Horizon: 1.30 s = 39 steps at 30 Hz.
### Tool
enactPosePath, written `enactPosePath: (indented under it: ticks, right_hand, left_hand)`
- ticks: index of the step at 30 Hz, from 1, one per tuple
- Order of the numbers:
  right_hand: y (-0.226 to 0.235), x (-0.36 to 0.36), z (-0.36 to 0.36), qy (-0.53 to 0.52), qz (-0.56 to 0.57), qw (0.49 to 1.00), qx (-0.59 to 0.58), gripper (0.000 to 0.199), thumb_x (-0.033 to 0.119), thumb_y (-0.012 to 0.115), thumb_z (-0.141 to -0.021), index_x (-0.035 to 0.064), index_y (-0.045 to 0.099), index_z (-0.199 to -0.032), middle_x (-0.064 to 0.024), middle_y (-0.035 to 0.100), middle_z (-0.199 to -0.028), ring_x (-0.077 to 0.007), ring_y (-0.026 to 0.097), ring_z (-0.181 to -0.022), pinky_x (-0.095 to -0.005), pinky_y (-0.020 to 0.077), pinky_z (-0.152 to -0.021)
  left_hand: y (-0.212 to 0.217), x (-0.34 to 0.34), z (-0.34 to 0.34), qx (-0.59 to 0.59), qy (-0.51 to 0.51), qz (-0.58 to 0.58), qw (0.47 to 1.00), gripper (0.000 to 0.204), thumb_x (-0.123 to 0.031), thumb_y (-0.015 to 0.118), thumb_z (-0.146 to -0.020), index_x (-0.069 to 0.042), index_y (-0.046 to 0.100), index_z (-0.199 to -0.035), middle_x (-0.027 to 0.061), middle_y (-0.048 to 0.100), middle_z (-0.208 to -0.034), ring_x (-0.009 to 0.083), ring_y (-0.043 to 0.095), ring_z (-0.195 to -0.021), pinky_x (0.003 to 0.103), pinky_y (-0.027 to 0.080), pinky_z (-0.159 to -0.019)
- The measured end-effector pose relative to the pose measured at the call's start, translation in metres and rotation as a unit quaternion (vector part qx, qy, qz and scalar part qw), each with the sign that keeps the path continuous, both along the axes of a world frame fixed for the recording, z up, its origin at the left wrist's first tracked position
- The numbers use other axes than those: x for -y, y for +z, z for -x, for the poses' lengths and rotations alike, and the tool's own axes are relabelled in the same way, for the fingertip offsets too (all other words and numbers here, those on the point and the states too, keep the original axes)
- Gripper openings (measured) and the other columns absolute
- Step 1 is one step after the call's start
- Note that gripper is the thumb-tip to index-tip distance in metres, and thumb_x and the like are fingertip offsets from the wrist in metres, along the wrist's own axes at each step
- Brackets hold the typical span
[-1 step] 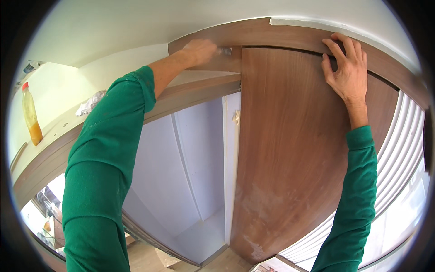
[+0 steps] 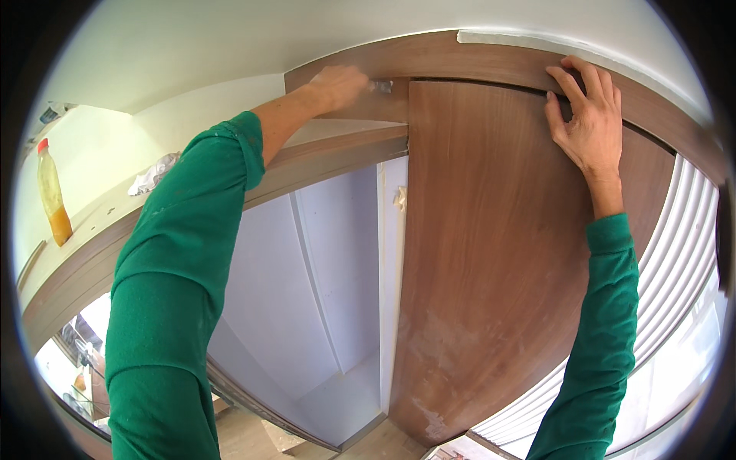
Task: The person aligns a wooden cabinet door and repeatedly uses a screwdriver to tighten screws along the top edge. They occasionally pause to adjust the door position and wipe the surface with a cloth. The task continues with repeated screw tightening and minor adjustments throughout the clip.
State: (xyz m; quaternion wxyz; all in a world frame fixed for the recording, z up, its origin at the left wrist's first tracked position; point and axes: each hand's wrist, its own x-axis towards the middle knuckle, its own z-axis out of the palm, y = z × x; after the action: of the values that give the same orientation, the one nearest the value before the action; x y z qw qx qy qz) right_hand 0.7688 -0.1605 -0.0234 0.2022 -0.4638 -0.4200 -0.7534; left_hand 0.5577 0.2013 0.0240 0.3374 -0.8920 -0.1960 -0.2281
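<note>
A tall brown wooden door panel stands under a brown top rail. My left hand reaches up to the panel's upper left corner, its fingers closed on a small metal tool whose tip sits at the gap between panel and rail. What kind of tool it is cannot be told. My right hand lies flat on the upper right of the panel, its fingers spread and the fingertips at the gap under the rail. Both arms wear green sleeves.
Left of the panel the cabinet's white inside is exposed. A bottle of orange liquid and a crumpled white rag sit on a wooden ledge at left. White ribbed slats run down the right. White tape lines the rail's top.
</note>
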Motion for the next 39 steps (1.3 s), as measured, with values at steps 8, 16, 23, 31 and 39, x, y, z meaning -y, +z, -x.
enactPosePath:
  ticks: [8,16,23,31,39]
  right_hand:
    - [0.0,-0.002,-0.004,-0.009,-0.014,1.0,0.012,0.026,0.016,0.073,-0.085,0.0147,0.075,-0.111,0.0005,0.065,-0.124,-0.0233,0.061,-0.109,-0.0398,0.0486,-0.09]
    - [0.003,-0.004,-0.004,-0.03,-0.025,0.999,0.022,0.024,0.017,0.073,-0.085,0.015,0.075,-0.109,0.0016,0.066,-0.123,-0.022,0.061,-0.106,-0.0397,0.0486,-0.089]
    - [0.002,-0.005,-0.006,-0.034,-0.029,0.999,0.029,0.025,0.018,0.073,-0.086,0.0157,0.076,-0.111,0.0017,0.066,-0.123,-0.0223,0.061,-0.108,-0.0398,0.0493,-0.092]
    - [0.001,-0.003,-0.002,-0.029,-0.018,0.999,0.011,0.027,0.017,0.073,-0.086,0.0152,0.075,-0.112,0.0014,0.065,-0.124,-0.023,0.061,-0.109,-0.0406,0.0492,-0.091]
    - [-0.003,-0.005,0.0,-0.02,-0.008,1.0,-0.013,0.028,0.018,0.073,-0.086,0.0143,0.075,-0.113,-0.0004,0.064,-0.125,-0.0239,0.06,-0.112,-0.041,0.0487,-0.092]
  left_hand:
    - [-0.002,0.01,-0.004,-0.015,-0.005,-0.052,0.998,0.025,-0.001,0.067,-0.089,-0.001,0.075,-0.113,0.0234,0.074,-0.106,0.0427,0.073,-0.101,0.051,0.061,-0.087]
    - [0.003,0.022,0.0,-0.003,-0.026,0.044,0.999,0.018,-0.005,0.068,-0.089,0.005,0.075,-0.102,0.0308,0.073,-0.101,0.0458,0.072,-0.098,0.053,0.058,-0.084]
    - [0.009,0.008,-0.003,-0.032,-0.075,0.168,0.982,0.026,-0.015,0.073,-0.093,0.011,0.075,-0.098,0.0308,0.071,-0.085,0.0421,0.073,-0.084,0.049,0.058,-0.074]
    - [0.008,0.011,-0.004,0.019,-0.098,0.377,0.921,0.029,-0.017,0.07,-0.098,0.011,0.074,-0.091,0.0192,0.07,-0.076,0.028,0.073,-0.068,0.042,0.062,-0.05]
    - [0.011,0.032,0.013,0.078,-0.132,0.559,0.815,0.031,-0.02,0.069,-0.099,0.01,0.071,-0.105,0.0186,0.072,-0.082,0.0238,0.073,-0.072,0.043,0.059,-0.053]
